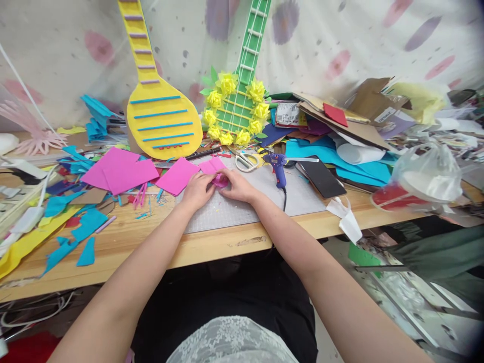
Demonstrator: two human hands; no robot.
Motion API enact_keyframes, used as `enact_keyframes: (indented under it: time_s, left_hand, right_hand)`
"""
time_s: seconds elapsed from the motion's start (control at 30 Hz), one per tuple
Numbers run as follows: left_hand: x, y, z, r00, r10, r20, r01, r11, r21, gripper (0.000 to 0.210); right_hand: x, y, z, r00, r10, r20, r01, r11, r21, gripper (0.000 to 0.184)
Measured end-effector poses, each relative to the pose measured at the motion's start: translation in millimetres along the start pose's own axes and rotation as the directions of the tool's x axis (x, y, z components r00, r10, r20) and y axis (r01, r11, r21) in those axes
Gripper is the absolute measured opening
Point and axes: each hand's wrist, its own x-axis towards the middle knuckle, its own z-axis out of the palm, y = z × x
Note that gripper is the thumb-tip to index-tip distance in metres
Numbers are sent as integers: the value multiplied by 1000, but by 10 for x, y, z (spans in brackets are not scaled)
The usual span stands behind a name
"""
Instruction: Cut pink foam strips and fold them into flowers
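Note:
Both hands meet over the grey cutting mat at the middle of the table. My left hand is closed on the left side of a small pink piece of paper. From the other side my right hand pinches the same piece, which looks curled or folded. My fingers hide part of it. Just left of my hands lies a flat pink sheet, and another bit of pink paper is right behind my fingers. White-handled scissors rest beyond my right hand, beside a blue glue gun.
A yellow paper guitar and a green one with yellow flowers lean at the back. Pink sheets and blue scraps lie left. Rightward are a black phone, stacked cardboard and a bagged tub. The wooden table edge is near me.

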Motion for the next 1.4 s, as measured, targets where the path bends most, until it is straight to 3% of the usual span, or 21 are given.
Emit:
enact_keyframes:
  time_s: [0.23,0.43,0.53,0.63,0.77,1.0,1.4]
  left_hand:
    - [131,43,-69,1000,-25,14,26,998,-64,37]
    - [278,88,-33,967,-221,123,244,945,-220,38]
    - [295,126,1,952,-293,85,305,925,-225,36]
    - [283,176,28,950,-311,36,312,932,-186,38]
    - [269,202,87,965,-261,-3,259,959,-112,40]
    - [279,187,132,969,-244,-32,241,967,-84,40]
    - [356,227,159,969,-244,-40,237,963,-132,36]
  right_hand:
    - [41,48,90,992,112,-55,-107,991,82,40]
    - [22,81,34,992,120,-27,-108,958,264,55]
    - [32,164,28,991,130,-13,-115,915,387,57]
    - [56,262,64,975,215,-48,-168,866,470,60]
    - [78,309,116,954,272,-127,-195,882,430,54]
    - [79,287,104,948,276,-159,-201,906,372,50]
    - [76,239,43,919,322,-229,-233,910,344,41]
